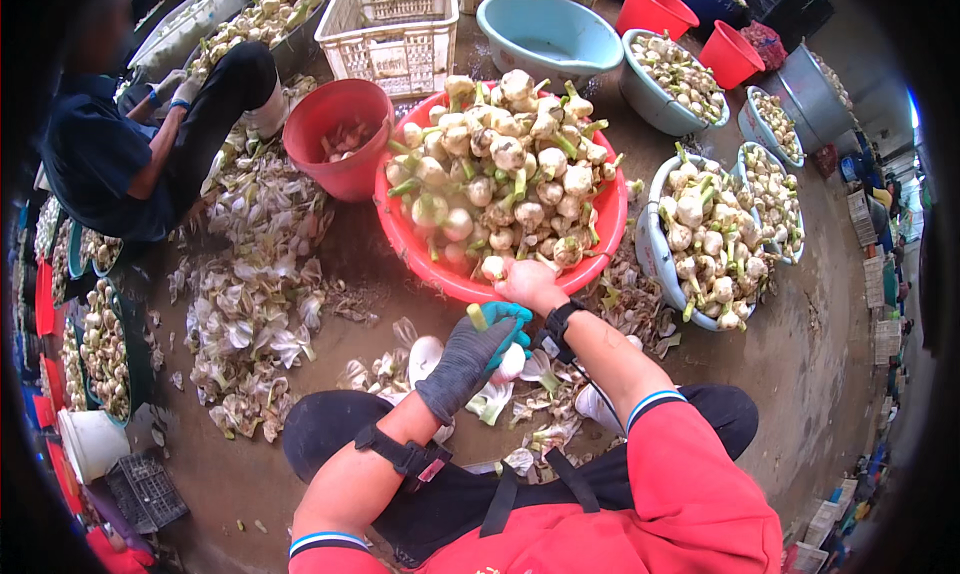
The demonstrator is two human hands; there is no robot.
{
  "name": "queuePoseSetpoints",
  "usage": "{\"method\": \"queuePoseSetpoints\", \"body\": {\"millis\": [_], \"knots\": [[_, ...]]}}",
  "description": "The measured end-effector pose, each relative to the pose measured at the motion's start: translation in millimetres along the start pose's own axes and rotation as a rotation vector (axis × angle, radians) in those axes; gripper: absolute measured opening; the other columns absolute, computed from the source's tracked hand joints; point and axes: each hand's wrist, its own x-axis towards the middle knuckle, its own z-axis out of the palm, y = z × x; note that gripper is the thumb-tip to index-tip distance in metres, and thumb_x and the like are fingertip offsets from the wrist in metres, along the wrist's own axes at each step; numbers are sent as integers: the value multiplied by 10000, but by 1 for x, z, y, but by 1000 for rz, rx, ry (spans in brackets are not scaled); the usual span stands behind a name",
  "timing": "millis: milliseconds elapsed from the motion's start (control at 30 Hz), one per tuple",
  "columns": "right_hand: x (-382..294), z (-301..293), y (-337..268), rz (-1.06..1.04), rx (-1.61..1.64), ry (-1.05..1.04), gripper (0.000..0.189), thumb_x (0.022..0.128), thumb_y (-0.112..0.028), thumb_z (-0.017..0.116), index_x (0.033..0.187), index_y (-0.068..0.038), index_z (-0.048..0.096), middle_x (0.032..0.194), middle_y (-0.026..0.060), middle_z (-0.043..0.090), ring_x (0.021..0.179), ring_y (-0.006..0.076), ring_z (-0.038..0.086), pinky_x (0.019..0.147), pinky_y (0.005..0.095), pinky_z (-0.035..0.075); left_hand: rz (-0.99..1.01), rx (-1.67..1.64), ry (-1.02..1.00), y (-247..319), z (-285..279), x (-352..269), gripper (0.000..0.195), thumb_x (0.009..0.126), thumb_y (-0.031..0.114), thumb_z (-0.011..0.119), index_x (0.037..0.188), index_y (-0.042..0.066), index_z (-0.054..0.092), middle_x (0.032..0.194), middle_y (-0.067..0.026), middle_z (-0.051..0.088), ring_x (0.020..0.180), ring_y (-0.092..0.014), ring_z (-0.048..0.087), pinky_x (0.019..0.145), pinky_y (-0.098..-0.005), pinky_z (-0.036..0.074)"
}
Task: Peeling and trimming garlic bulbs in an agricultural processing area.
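Note:
My left hand [480, 349], in a grey and teal glove, is closed around a garlic bulb [512, 362]. The bulb's smooth white body shows below the fingers, and a cut green stem [476, 317] sticks out above them. Just beyond it, my bare right hand [529, 283] reaches to the near rim of a red basin [420, 270]. Its fingertips are by a pale garlic bulb [493, 267]; whether they grip anything is hidden. Unpeeled garlic bulbs [508, 152] with short green stems are heaped high in the basin.
A red bucket [337, 143] with some scraps stands left of the basin. Garlic skins [247, 296] cover the floor there. At right is a blue basin [652, 244] of garlic. A white crate [386, 56] and light-blue tub [547, 30] stand behind. A seated person [112, 146] works at left.

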Motion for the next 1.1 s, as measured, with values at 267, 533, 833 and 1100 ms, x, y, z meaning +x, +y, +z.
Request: {"method": "queuePoseSetpoints", "body": {"millis": [267, 533, 833, 1100], "knots": [[-43, -21, 37, -9, 1067, 48, 150, 800, -111, 541, 934, -44, 555, 779, 82, 638, 667, 147, 606, 612, 284, 498, 18, -62, 232, 6, -3, -7, 556, 883, 137, 590, 1353, 108, 296, 813, -184, 616, 686, -319, 649, 625, -470, 571], [-166, -40, 10, -360, 1249, 150, 202, 835, -3, 506, 1031, -14, 555, 1026, 32, 595, 938, 123, 563, 853, 279, 461, -100, -91, -107, 17, 23, -26, 467, 883, 236, 611, 1279, 83, 416, 999, -106, 617, 829, -220, 645, 664, -335, 560], [-200, -63, -16, -219, 929, 468, 123, 819, -100, 608, 893, -12, 565, 837, 131, 578, 748, 249, 590, 697, 339, 483, 290, 470, -77, -4, 24, -24, 533, 811, 55, 660, 1295, 78, 436, 1147, -70, 565, 1020, -161, 568, 846, -292, 494], [-202, -47, -26, -239, 159, 702, 103, 764, -128, 599, 792, -56, 531, 736, 120, 566, 695, 302, 605, 613, 404, 494, 538, 1125, 108, -2, 24, -25, 486, 709, 142, 697, 1162, 37, 557, 1051, -161, 611, 945, -263, 614, 834, -336, 478]]}}
